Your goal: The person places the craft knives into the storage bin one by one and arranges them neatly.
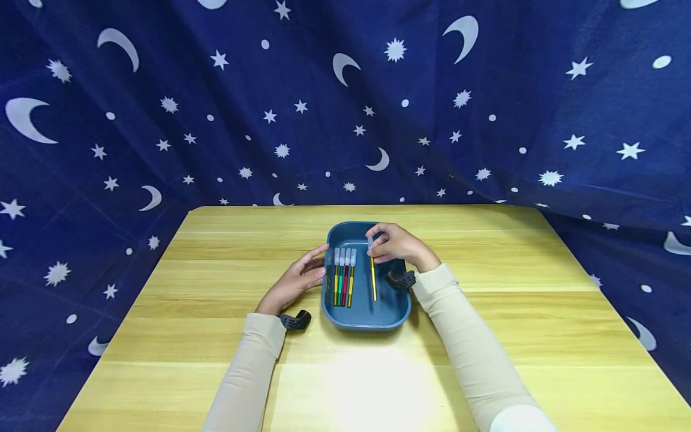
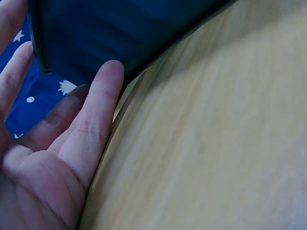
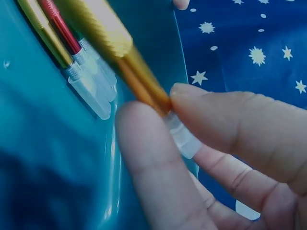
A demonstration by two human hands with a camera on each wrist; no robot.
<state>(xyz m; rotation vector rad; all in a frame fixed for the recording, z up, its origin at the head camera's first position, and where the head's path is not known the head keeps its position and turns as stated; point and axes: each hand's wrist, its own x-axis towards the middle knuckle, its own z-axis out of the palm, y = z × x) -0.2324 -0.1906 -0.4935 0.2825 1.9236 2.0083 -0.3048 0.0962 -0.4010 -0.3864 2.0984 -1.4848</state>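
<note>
My right hand pinches a gold craft knife over the right part of a blue plastic bin. Its knurled handle points down toward me, and the clear cap sits near the fingertips in the right wrist view. Several more capped craft knives, in gold, green and red, lie side by side along the bin's left side. At the bin's outer left wall is my left hand, its fingers extended. The left wrist view shows a fingertip against the dark bin wall.
The bin stands on a light wooden table. Behind the table's far edge hangs a dark blue curtain with white moons and stars. A black wrist camera overlaps the bin's right rim in the head view.
</note>
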